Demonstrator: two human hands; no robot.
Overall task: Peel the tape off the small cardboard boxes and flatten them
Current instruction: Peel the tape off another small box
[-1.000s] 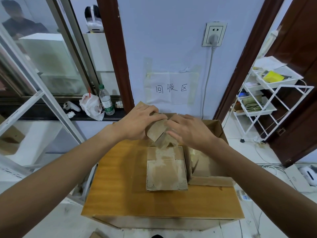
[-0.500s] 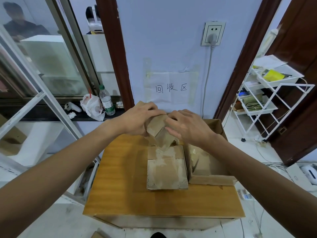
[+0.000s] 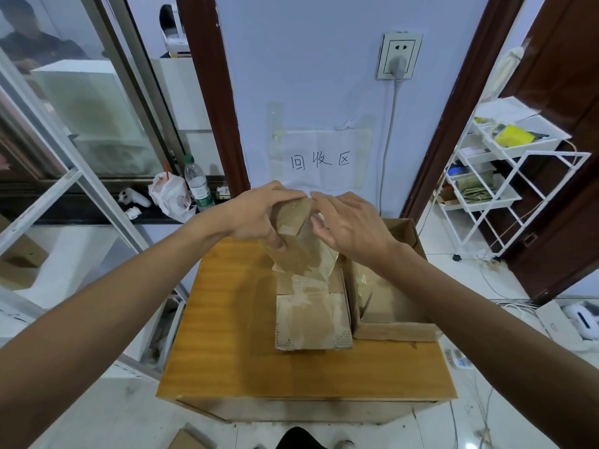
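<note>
I hold a small brown cardboard box [image 3: 299, 241] tilted in the air above the far part of the wooden table [image 3: 227, 335]. My left hand [image 3: 256, 215] grips its left side and top. My right hand [image 3: 350, 228] is on its right side, fingers pinching clear tape [image 3: 319, 222] at the box's upper edge. A second small cardboard box [image 3: 312, 319], with tape residue on top, lies flat on the table below the held one.
An open larger cardboard box [image 3: 395, 328] stands on the table's right side. A white wire rack [image 3: 505, 189] stands at the right. A plastic bottle [image 3: 198, 184] and a white bag [image 3: 168, 196] sit on the left ledge. Cables lie on the floor at the right.
Both hands have lifted the held box a little higher and turned it, so more of its lower face shows. The box on the table has not moved.
</note>
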